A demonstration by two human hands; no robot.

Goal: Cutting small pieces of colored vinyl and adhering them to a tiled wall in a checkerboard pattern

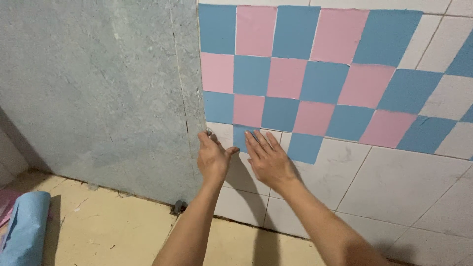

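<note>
Smoothing step: my right hand (268, 160) presses flat, fingers spread, on a blue sticker square (241, 138); my left hand (213, 156), at its 9 o'clock, pinches the edge. Next, I judge, firm outward strokes.

Both bare forearms reach forward and up from the bottom edge of the view, drawing closer together toward the hands. The left hand (213, 157) is raised with its back toward the camera, fingers curled loosely upward and the thumb stretched out to the right. The right hand (268, 160) lies flat and open, palm away from the camera, fingers straight, slightly spread and pointing up and to the left. The left thumb tip comes just beside the right hand's index finger. Both wrists are nearly straight, and the elbows stay out of view.
</note>
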